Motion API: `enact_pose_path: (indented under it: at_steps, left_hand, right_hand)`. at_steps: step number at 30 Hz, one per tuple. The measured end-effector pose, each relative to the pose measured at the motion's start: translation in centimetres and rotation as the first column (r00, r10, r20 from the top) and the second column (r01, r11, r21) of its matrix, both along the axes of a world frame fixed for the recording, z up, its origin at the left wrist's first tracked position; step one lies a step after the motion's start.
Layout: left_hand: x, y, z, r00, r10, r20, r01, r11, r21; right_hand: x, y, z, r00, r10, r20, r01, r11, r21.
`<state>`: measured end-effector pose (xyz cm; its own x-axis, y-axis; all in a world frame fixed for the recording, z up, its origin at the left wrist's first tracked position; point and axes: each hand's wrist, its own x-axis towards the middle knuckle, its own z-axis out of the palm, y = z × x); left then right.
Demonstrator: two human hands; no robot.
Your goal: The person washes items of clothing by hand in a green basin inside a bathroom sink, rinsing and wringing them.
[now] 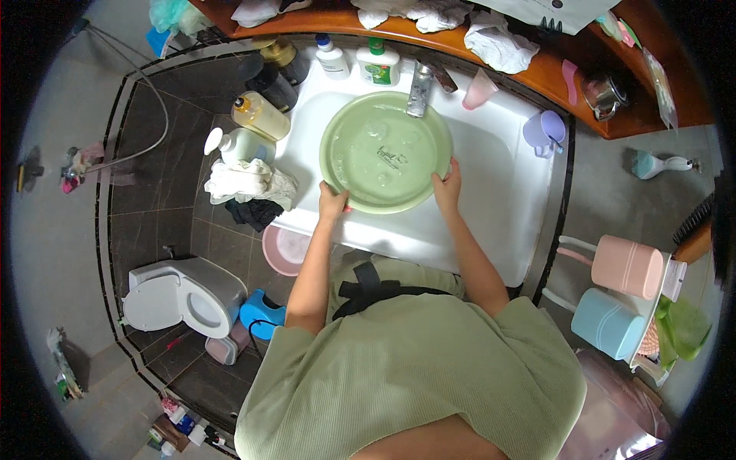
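A round green plastic basin [386, 155] holding water with a few bubbles sits in the white sink [500, 230], its far right rim below the metal faucet [420, 89]. My left hand [333, 201] grips the basin's near left rim, thumb on top; a small red thing shows beside it. My right hand [448, 183] holds the rim at the lower right. The fingers under the rim are mostly hidden. White cloth [247, 181] and black cloth [254, 213] lie in a heap left of the sink.
Pump bottles [261, 115] line the sink's left side. A white bottle [332, 60], a green-capped bottle [378, 64], a pink tube [479, 90] and a purple cup [543, 133] stand along the sink's edges. A pink basin [283, 250] is below, near the toilet [190, 299]. A wooden shelf [448, 43] runs above.
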<state>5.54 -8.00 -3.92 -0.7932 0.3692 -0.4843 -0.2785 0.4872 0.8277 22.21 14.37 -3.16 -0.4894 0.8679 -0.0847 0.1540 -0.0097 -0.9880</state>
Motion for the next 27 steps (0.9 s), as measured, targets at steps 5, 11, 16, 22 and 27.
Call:
enact_pose_path:
  at_steps: [5,11,16,22,27]
  left_hand:
    - [0.2,0.5,1.2,0.995,-0.002,0.098,0.006,0.999,-0.042]
    - [0.7,0.8,0.8,0.990,-0.036,0.139,0.034,0.999,0.011]
    - [0.7,1.0,-0.1,0.961,-0.138,0.239,0.132,0.990,0.041]
    - [1.0,1.2,0.4,0.927,-0.242,0.286,0.235,0.970,0.061]
    - [1.1,1.3,1.0,0.921,-0.243,0.305,0.232,0.970,0.075]
  right_hand:
    - [-0.1,-0.2,1.4,0.997,-0.036,0.070,0.037,0.999,-0.015]
    - [-0.2,-0.3,3.3,0.992,-0.039,0.119,0.034,0.998,0.045]
    - [0.1,-0.6,4.3,0.999,-0.032,0.000,0.032,0.998,0.063]
    - [0.2,-1.2,6.3,0.999,-0.041,-0.024,0.041,0.999,0.016]
    - [0.2,-1.5,6.9,0.999,0.040,-0.012,-0.039,0.998,0.058]
